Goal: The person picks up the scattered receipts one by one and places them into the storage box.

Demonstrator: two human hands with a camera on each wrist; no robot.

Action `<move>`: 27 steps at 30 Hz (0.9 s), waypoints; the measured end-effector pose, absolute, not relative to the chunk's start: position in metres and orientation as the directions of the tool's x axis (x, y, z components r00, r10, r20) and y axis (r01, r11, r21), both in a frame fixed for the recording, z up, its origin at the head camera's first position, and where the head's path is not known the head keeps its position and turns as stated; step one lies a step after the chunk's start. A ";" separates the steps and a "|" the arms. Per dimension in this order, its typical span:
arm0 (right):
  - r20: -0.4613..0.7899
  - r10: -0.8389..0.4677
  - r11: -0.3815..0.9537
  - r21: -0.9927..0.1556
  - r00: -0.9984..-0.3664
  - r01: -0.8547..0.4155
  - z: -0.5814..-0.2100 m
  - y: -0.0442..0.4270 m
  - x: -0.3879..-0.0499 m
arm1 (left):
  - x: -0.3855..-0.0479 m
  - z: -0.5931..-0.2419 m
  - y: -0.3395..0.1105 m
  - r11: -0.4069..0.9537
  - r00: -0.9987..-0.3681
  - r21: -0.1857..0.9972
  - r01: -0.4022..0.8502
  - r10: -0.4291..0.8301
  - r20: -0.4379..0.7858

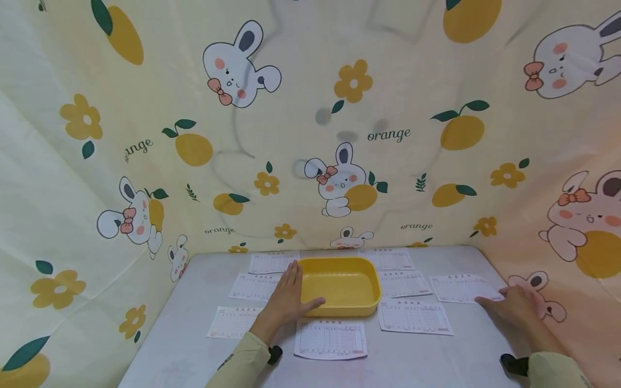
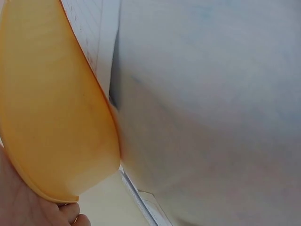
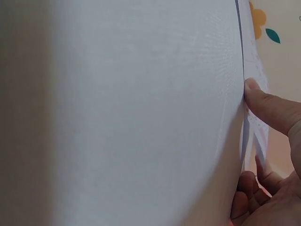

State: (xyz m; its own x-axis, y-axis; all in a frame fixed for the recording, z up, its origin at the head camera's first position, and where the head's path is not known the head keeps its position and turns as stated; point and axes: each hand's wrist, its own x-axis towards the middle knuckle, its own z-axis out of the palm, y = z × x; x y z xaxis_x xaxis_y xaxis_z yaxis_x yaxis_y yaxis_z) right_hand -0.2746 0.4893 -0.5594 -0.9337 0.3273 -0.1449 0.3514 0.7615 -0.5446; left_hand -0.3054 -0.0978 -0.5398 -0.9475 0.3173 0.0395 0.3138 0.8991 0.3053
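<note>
A yellow plastic tray [image 1: 339,312] stands on the table among printed paper forms. My left hand [image 1: 285,299] rests against its left side, fingers straight along the rim and thumb across the front left corner. In the left wrist view, the tray's side wall [image 2: 61,103] fills the left part, with the palm against its rim. At the right, my right hand [image 1: 518,310] pinches a printed form [image 1: 458,289] by its right end. The right wrist view has the thumb [image 3: 263,101] on the form's near edge and a fingertip at its corner, the paper bending between them.
Several similar forms lie around the tray, one in front [image 1: 331,339], others at its left [image 1: 235,322] and right [image 1: 414,317]. Some at the back are partly hidden by the tray. A patterned cloth [image 1: 291,108] encloses the table's [image 1: 412,361] back and sides.
</note>
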 end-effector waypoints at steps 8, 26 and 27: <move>-0.139 0.324 0.736 -0.585 -0.936 0.341 -0.562 0.496 -0.277 | -0.304 -0.539 -0.098 0.893 -0.946 0.320 0.317 0.321 0.041; -0.051 0.373 0.691 -0.651 -0.926 0.315 -0.560 0.496 -0.271 | -0.304 -0.541 -0.099 0.891 -0.946 0.322 0.319 0.319 0.053; -0.026 0.388 0.692 -0.652 -0.921 0.310 -0.560 0.495 -0.270 | -0.304 -0.541 -0.099 0.892 -0.946 0.321 0.319 0.319 0.054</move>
State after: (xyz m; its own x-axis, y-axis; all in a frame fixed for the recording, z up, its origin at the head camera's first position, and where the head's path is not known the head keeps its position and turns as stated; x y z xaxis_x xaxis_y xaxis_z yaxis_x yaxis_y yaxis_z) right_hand -0.2705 0.4952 -0.5599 -0.9211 0.3885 -0.0260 0.3103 0.6921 -0.6517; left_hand -0.3044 -0.0989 -0.5408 -0.9463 0.3189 0.0537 0.3188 0.8919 0.3208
